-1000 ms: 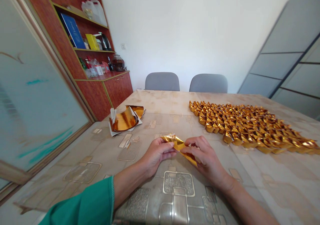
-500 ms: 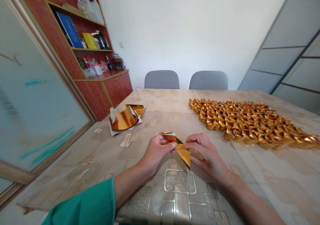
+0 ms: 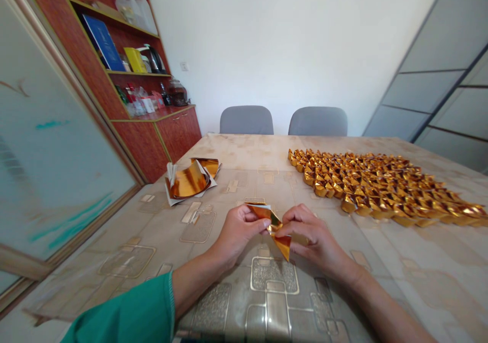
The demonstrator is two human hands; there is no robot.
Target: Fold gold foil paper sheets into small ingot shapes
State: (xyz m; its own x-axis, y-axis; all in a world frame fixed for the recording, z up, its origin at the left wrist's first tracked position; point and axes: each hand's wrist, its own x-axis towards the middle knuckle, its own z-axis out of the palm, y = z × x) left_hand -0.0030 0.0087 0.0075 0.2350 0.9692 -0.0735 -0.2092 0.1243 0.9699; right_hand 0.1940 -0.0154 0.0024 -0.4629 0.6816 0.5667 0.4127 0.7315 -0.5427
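Between my hands, above the table, is a partly folded piece of gold foil paper (image 3: 282,246) with a pointed lower corner and a pale underside showing at its top. My left hand (image 3: 242,231) pinches its left part between thumb and fingers. From the other side my right hand (image 3: 310,234) grips it, the fingers pressing on the front near the middle and the thumb below by the pointed corner. Part of the paper is hidden behind the fingers. Farther left lies a loose stack of curled gold foil sheets (image 3: 188,180).
Many folded gold foil pieces (image 3: 375,185) stand in close rows on the right of the patterned table (image 3: 267,312). Two grey chairs (image 3: 246,120) are at the far edge. A red-brown shelf cabinet (image 3: 179,129) and a sliding glass door (image 3: 57,145) are on the left.
My right fingers have moved slightly left and down onto the gold foil paper, and its middle now looks bent inward. My left hand keeps its hold.
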